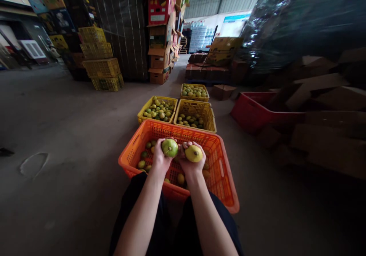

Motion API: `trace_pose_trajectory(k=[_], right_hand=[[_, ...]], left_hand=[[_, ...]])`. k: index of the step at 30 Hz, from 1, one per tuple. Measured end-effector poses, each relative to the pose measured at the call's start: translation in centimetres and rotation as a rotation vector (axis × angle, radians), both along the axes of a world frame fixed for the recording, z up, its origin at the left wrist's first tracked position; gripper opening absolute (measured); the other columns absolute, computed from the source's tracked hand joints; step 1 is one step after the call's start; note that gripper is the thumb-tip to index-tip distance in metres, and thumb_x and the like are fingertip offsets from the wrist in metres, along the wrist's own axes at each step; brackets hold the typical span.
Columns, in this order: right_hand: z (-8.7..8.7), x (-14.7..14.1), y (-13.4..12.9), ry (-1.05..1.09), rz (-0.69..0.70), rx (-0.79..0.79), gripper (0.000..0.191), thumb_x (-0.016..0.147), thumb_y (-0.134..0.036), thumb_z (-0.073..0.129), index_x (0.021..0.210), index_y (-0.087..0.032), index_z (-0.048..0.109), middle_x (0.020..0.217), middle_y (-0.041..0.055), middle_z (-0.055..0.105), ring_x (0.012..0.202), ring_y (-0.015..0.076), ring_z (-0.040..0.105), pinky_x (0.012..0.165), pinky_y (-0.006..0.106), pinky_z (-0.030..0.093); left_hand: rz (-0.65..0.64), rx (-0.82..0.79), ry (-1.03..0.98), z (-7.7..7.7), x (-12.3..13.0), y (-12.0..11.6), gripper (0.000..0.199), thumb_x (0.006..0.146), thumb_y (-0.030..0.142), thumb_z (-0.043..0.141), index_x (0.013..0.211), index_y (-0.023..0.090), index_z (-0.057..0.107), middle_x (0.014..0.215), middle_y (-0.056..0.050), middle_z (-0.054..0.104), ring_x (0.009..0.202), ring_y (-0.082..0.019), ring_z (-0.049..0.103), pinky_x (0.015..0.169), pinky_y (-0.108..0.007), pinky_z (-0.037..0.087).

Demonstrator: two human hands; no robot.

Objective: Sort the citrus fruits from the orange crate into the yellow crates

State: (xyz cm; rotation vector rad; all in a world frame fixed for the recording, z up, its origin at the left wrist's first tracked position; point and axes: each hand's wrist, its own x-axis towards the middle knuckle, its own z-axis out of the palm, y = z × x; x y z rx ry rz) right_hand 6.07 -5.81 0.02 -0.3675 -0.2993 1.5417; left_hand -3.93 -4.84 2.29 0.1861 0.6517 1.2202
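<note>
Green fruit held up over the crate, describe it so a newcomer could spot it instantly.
Start at the orange crate nearest the camera. Over it, the left hand holds a round green fruit. Its green skin sets it apart from the yellow fruit in the right hand.

Cannot count the fruit (pixel 180 178) in the orange crate (pixel 231 191), partly hidden behind the forearms (pixel 147 206), cut off below; cannot read the tiny print (pixel 157 18) on the red carton (pixel 160 6).

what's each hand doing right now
Left hand: closed around a green fruit, above the orange crate.
Right hand: closed around a yellow fruit, also above the crate.
</note>
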Motion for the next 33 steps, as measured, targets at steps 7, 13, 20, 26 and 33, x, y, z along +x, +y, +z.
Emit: trace_pose_trajectory(k=[7, 13, 20, 26, 33], right_hand=[[-0.6, -0.1, 0.1, 0.085, 0.007, -0.137, 0.011, 0.066, -0.026, 0.051, 0.062, -0.017, 0.057, 0.054, 0.0000, 0.058, 0.049, 0.0107, 0.054, 0.041, 0.020, 0.045], [-1.5, -0.1, 0.6, 0.060, -0.085, -0.200, 0.014, 0.065, -0.029, 0.049, 0.067, -0.018, 0.058, 0.059, 0.0024, 0.064, 0.049, 0.0131, 0.057, 0.036, 0.020, 0.041], [-0.6, -0.1, 0.3, 0.200, -0.145, -0.330, 0.018, 0.073, -0.026, 0.040, 0.071, -0.019, 0.057, 0.057, 0.0023, 0.062, 0.046, 0.0129, 0.055, 0.035, 0.020, 0.040], [1.1, 1.0, -0.1, 0.284, -0.155, -0.345, 0.019, 0.080, -0.026, 0.041, 0.081, -0.018, 0.058, 0.061, 0.0024, 0.063, 0.052, 0.0133, 0.058, 0.039, 0.020, 0.047], [2.0, 3.4, 0.0, 0.097, -0.224, -0.142, 0.012, 0.073, -0.022, 0.058, 0.084, -0.016, 0.060, 0.074, 0.0026, 0.069, 0.076, 0.0185, 0.066, 0.065, 0.029, 0.057]], left_hand=[[0.037, -0.015, -0.068, -0.5, -0.4, -0.4, 0.016, 0.071, 0.019, 0.043, 0.075, 0.015, 0.058, 0.067, -0.004, 0.060, 0.062, -0.016, 0.059, 0.056, -0.027, 0.048], [0.111, -0.071, -0.116, -0.8, -0.1, -0.2, 0.015, 0.074, 0.022, 0.043, 0.079, 0.018, 0.057, 0.071, -0.002, 0.058, 0.066, -0.015, 0.058, 0.061, -0.031, 0.050], [0.104, -0.084, -0.117, -0.9, 0.8, -0.2, 0.018, 0.079, 0.025, 0.041, 0.072, 0.015, 0.054, 0.071, -0.004, 0.059, 0.067, -0.014, 0.058, 0.062, -0.029, 0.052], [0.089, 0.011, -0.083, -0.7, 1.8, -0.5, 0.022, 0.084, 0.033, 0.043, 0.081, 0.014, 0.056, 0.078, -0.006, 0.062, 0.070, -0.014, 0.062, 0.059, -0.024, 0.053], [0.099, -0.029, 0.000, -0.4, 2.5, 0.0, 0.025, 0.080, 0.041, 0.051, 0.090, 0.018, 0.055, 0.072, -0.002, 0.062, 0.055, -0.013, 0.062, 0.041, -0.018, 0.047]])
